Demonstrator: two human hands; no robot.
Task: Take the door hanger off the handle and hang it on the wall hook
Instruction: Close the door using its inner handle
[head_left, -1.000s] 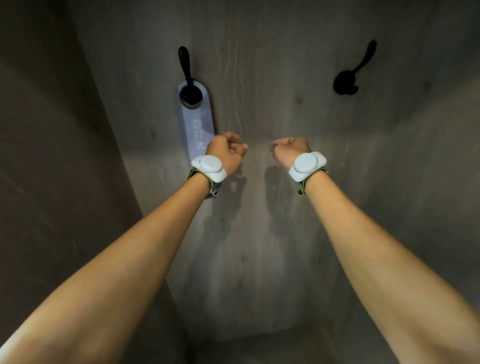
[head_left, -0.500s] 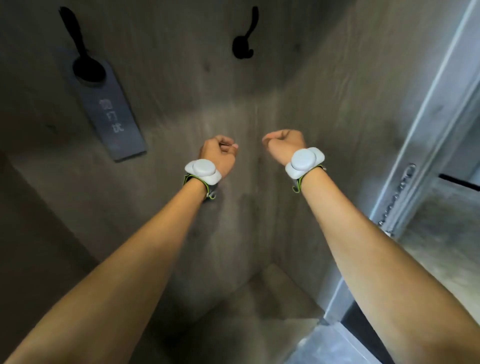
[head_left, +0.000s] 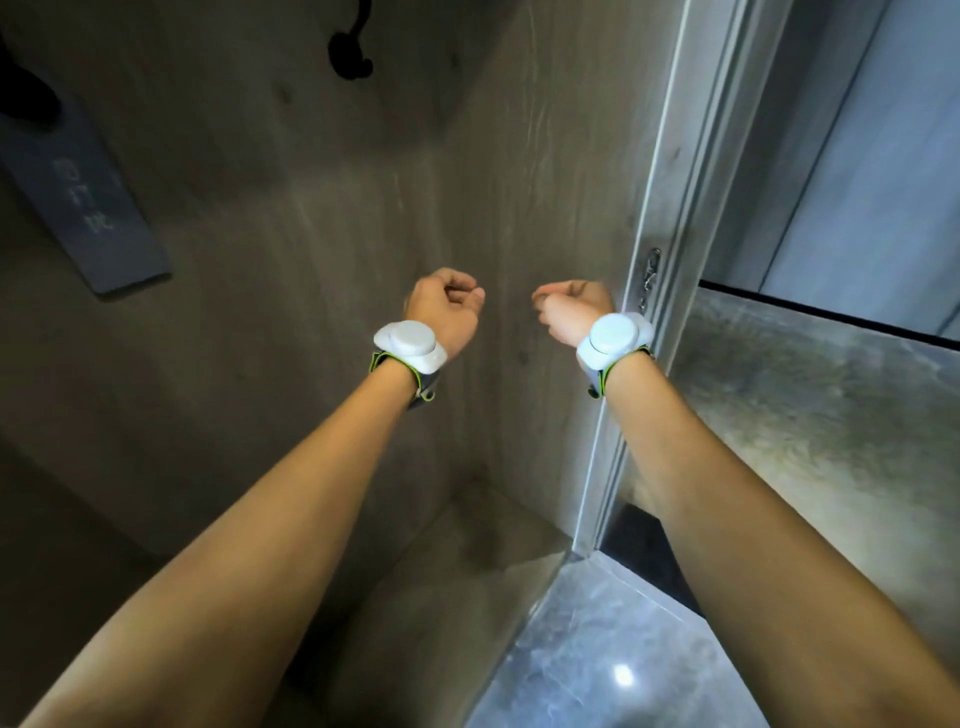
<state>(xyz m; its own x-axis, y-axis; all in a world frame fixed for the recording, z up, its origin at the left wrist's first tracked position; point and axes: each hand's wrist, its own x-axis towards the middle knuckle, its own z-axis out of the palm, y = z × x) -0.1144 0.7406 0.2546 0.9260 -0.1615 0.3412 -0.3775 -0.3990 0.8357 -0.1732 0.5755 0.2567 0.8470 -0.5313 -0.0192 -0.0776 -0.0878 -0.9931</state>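
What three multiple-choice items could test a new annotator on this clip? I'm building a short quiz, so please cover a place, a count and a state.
1. Where is the door hanger?
A. In the right hand
B. On a black hook at the left edge of the view
C. On the floor

2. How many white wrist devices are visible?
A. One
B. Two
C. Three

3. What state are the hands in?
A. Loosely curled, holding nothing
B. Flat against the wall
C. Gripping the hanger together

Answers:
1 B: the door hanger hangs from the left hook, its top cut off by the frame; the other hook is bare.
2 B: one white device on the left wrist and one on the right.
3 A: the left hand and right hand are curled in mid-air, nothing in either.
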